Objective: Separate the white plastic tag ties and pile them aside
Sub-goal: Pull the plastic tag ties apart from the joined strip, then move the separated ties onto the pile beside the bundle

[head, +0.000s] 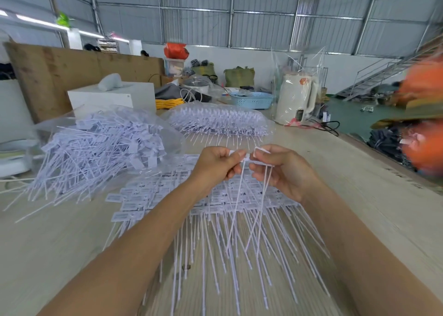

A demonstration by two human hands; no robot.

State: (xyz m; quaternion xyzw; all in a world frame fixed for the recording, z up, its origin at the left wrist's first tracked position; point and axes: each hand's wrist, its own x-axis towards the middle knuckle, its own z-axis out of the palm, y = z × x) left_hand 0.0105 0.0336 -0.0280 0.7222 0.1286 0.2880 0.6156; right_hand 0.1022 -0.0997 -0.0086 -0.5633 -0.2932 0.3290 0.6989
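Left hand [217,164] and right hand [282,169] each pinch a tag head of the joined ties [249,158]; best snap them apart cleanly, then toss onto the loose pile [96,152].

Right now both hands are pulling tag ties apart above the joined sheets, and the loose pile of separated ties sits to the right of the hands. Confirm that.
Not quite: the head view shows the loose pile of separated ties to the left of the hands, not the right. The rest holds: the left hand and right hand pinch tag ties above the joined sheets.
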